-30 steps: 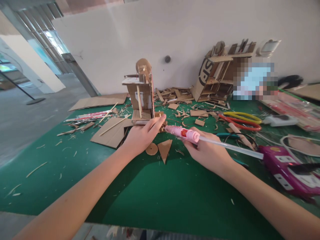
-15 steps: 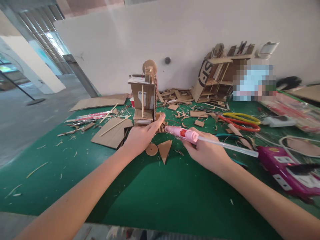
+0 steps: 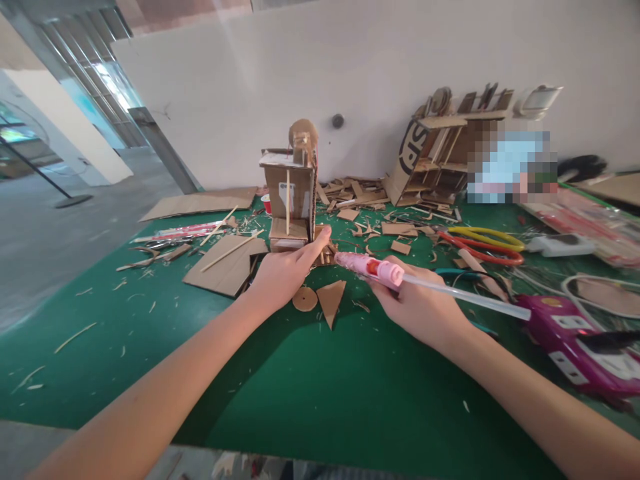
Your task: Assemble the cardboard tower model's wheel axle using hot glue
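A pink hot glue gun (image 3: 371, 265), with a clear glue stick (image 3: 465, 295) jutting from its back, is gripped in my right hand (image 3: 417, 303). Its nozzle points left at the base of an upright cardboard model (image 3: 299, 193). My left hand (image 3: 285, 277) is wrapped round the model's lower front, thumb along the right edge; its other fingers are mostly hidden. On top of the model sits a round cardboard piece (image 3: 303, 133), and a thin wooden stick (image 3: 288, 203) runs up its front. Just below my left hand lie a cardboard disc (image 3: 305, 299) and a cardboard triangle (image 3: 331, 301).
A magenta power strip (image 3: 563, 340) lies at the right, near scissors with yellow and orange handles (image 3: 485, 241). Cardboard scraps (image 3: 357, 191) spread behind the model. A larger cardboard structure (image 3: 430, 153) leans by the wall. Flat cardboard (image 3: 220, 267) rests at the left.
The glue gun's rear and its glue stick have shifted slightly right with my right hand. My left hand keeps its place on the model. The whole view has moved a little.
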